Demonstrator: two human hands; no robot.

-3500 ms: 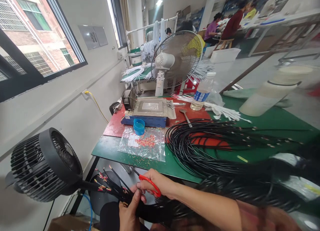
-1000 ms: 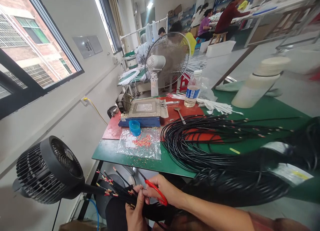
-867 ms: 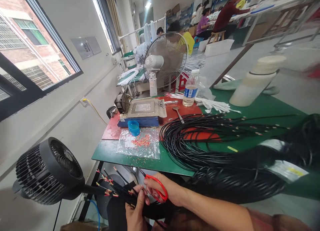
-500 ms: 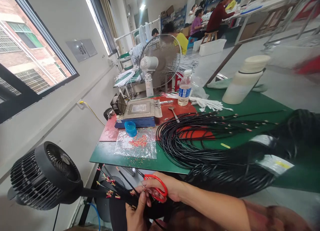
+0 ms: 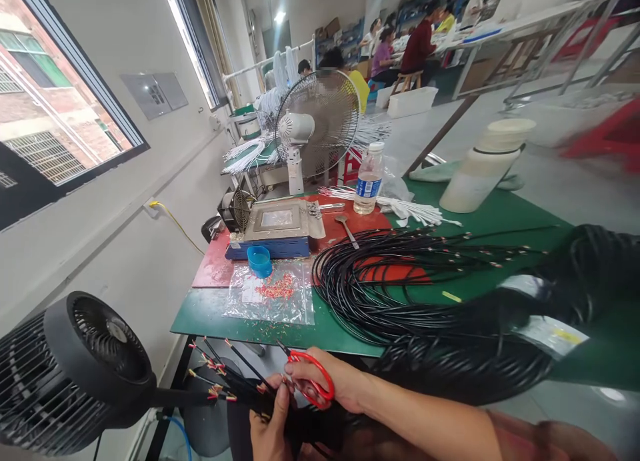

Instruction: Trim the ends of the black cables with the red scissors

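Observation:
Red-handled scissors point(image 5: 320, 389) sit in my right hand point(image 5: 336, 376), whose fingers go through and around the handle loops; the dark blades point up and left. Just below and left, my left hand point(image 5: 274, 421) is closed around a bundle of black cables point(image 5: 245, 385). The cable ends fan out to the left, with red, white and yellowish wire tips showing. The fingertips of both hands meet near one cable end; the exact contact there is too small to make out. Both hands are over my lap, in front of the table edge.
On the green table point(image 5: 200, 314) lie a large coil of black cables point(image 5: 345, 301), a clear bag point(image 5: 300, 311) with red wire scraps, a blue cup point(image 5: 259, 261), a heating device point(image 5: 270, 246) and a bottle point(image 5: 369, 181). A black fan point(image 5: 100, 354) stands at left. People sit further back.
The whole view has shifted slightly, with the black fan now further left. My hands keep nearly the same pose, the left on the cables and the right on the scissors.

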